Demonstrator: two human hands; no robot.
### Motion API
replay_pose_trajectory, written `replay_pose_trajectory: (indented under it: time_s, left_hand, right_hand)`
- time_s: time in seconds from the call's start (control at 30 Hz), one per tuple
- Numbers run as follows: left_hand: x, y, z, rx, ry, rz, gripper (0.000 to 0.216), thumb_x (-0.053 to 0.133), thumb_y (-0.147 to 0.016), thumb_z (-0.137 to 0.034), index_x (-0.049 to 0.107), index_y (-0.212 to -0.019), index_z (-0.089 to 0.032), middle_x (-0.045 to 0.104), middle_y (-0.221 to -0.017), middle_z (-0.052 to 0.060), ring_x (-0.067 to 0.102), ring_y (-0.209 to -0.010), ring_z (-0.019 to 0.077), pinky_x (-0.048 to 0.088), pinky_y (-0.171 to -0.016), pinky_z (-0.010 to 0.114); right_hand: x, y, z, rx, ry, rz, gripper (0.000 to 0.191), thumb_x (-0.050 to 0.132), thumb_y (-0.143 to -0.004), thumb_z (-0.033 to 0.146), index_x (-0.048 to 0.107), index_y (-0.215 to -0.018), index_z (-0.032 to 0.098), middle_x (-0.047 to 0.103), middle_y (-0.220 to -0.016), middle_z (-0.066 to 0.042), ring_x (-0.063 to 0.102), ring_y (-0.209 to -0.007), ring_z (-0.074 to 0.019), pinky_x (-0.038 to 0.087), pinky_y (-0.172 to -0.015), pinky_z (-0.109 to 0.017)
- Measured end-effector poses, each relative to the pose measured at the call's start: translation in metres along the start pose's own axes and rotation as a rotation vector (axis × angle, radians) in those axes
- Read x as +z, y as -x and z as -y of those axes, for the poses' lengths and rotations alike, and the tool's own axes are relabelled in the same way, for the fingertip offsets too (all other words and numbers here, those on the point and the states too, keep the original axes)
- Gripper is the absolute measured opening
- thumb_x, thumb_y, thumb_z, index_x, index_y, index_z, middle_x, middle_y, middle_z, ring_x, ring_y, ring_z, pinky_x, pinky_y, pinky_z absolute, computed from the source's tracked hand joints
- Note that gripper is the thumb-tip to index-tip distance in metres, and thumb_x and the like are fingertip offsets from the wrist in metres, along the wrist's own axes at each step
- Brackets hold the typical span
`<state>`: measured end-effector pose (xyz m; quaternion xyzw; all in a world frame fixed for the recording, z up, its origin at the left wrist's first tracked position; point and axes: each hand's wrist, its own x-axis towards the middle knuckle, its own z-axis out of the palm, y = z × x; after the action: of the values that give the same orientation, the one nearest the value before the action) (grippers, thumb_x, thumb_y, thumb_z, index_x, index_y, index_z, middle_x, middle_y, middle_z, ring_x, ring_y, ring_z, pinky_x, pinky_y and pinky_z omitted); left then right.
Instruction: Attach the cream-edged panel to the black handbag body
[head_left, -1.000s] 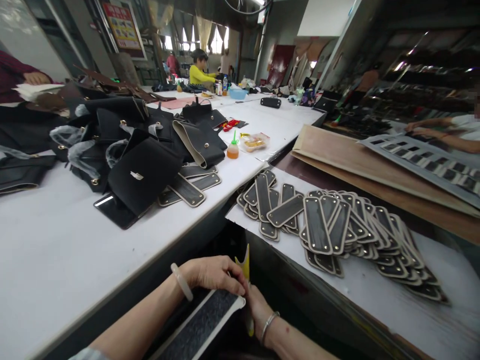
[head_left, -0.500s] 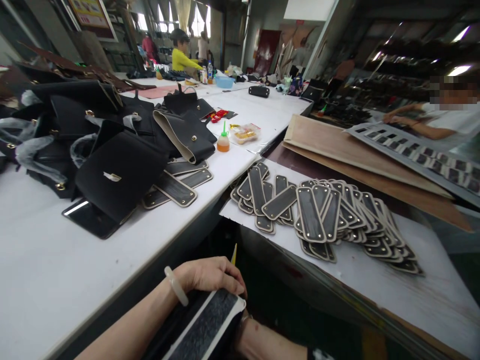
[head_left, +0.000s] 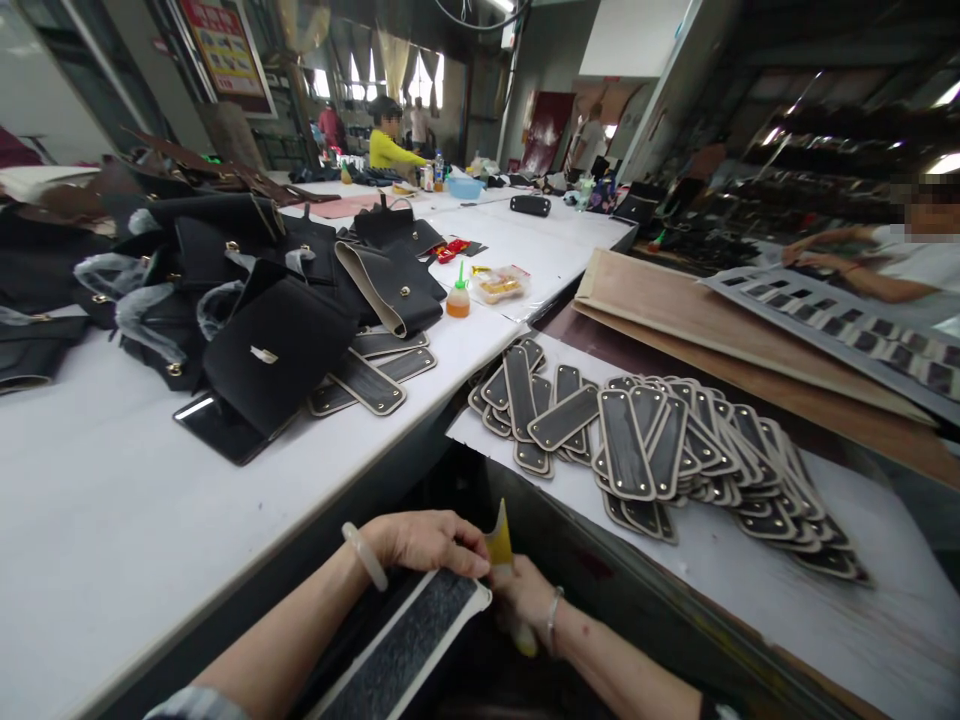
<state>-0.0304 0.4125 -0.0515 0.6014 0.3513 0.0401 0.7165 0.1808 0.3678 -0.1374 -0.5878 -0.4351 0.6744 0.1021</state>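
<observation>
Below the tables, both hands point(head_left: 480, 570) pinch a black panel point(head_left: 409, 650).

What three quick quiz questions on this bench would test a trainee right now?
1. True or false: the left hand rests on the end of a dark strap piece with a pale border.
2. What colour is the thin tool at the right hand?
3. Which lies nearer the fanned pile of strap pieces: A, the orange glue bottle; B, the blue bowl?

Key: 1 true. 2 yellow. 3 A.
</observation>
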Motion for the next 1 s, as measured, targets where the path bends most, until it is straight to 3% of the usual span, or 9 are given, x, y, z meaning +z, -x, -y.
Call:
replay_pose_trajectory:
  time_s: [0.1,0.17,0.23,0.33,0.47,0.6,0.73,1.0]
  left_hand:
    - [0.003,0.004,0.0,0.047,0.06,-0.02,0.037,0.07,-0.072,-0.045,0.066,-0.097,-0.019,0.064,-0.082,-0.001,0.054,-0.07,0.0124,0.043,-0.063,0.021]
    - [0.004,0.006,-0.001,0.033,0.072,-0.032,0.041,0.076,-0.066,-0.044,0.065,-0.097,-0.019,0.063,-0.077,-0.002,0.055,-0.068,0.0123,0.043,-0.06,0.021]
    - [0.006,0.006,-0.003,0.006,0.04,-0.047,0.043,0.081,-0.061,-0.04,0.066,-0.095,-0.019,0.064,-0.076,-0.001,0.058,-0.068,0.0137,0.044,-0.06,0.022]
    - [0.008,0.004,-0.007,0.034,-0.034,-0.085,0.037,0.081,-0.059,-0.031,0.066,-0.091,-0.018,0.067,-0.085,0.0,0.061,-0.075,0.0166,0.047,-0.064,0.024]
    - [0.011,0.004,-0.011,0.045,-0.05,-0.141,0.04,0.079,-0.058,-0.023,0.063,-0.094,-0.018,0.068,-0.091,0.001,0.062,-0.081,0.0184,0.047,-0.068,0.025]
    - [0.014,0.008,-0.011,0.035,-0.047,-0.209,0.053,0.077,-0.057,-0.019,0.056,-0.106,-0.02,0.066,-0.092,-0.001,0.06,-0.077,0.0166,0.046,-0.063,0.025]
    - [0.016,0.011,-0.01,0.063,-0.074,-0.262,0.053,0.077,-0.058,-0.021,0.055,-0.107,-0.02,0.063,-0.091,-0.002,0.058,-0.075,0.0158,0.045,-0.062,0.024]
    - [0.015,0.013,-0.015,0.066,-0.082,-0.27,0.052,0.076,-0.06,-0.022,0.056,-0.108,-0.02,0.062,-0.088,-0.003,0.055,-0.071,0.0138,0.043,-0.06,0.023]
  right_hand:
    - [-0.049,0.019,0.005,-0.029,0.063,-0.022,0.031,0.065,-0.081,0.028,0.05,-0.104,0.014,0.053,-0.056,0.008,0.045,-0.035,-0.0068,0.035,-0.033,-0.016]
    - [-0.078,0.04,0.018,-0.001,0.089,0.08,0.04,0.068,-0.075,0.041,0.051,-0.098,0.014,0.06,-0.058,0.003,0.052,-0.036,-0.0115,0.041,-0.032,-0.019]
    - [-0.092,0.062,0.038,0.075,0.123,0.268,0.046,0.065,-0.075,0.055,0.055,-0.091,0.013,0.062,-0.058,-0.002,0.056,-0.038,-0.0134,0.046,-0.034,-0.02]
    - [-0.083,0.083,0.069,0.153,0.172,0.521,0.054,0.059,-0.073,0.067,0.057,-0.081,0.014,0.059,-0.052,-0.002,0.055,-0.035,-0.011,0.045,-0.033,-0.017]
    - [-0.054,0.081,0.087,0.206,0.252,0.667,0.053,0.059,-0.072,0.069,0.052,-0.076,0.016,0.056,-0.045,0.0,0.05,-0.029,-0.0116,0.043,-0.028,-0.018]
    - [-0.041,0.069,0.084,0.233,0.268,0.659,0.029,0.045,-0.09,0.045,0.048,-0.084,0.017,0.056,-0.044,0.0,0.05,-0.028,-0.0139,0.042,-0.027,-0.02]
    - [-0.036,0.063,0.079,0.256,0.272,0.64,0.019,0.029,-0.095,0.022,0.045,-0.086,0.017,0.055,-0.042,0.0,0.049,-0.026,-0.0142,0.042,-0.027,-0.021]
    - [-0.026,0.072,0.086,0.28,0.255,0.571,0.021,0.031,-0.095,0.03,0.046,-0.086,0.017,0.054,-0.041,0.001,0.047,-0.025,-0.0124,0.042,-0.027,-0.02]
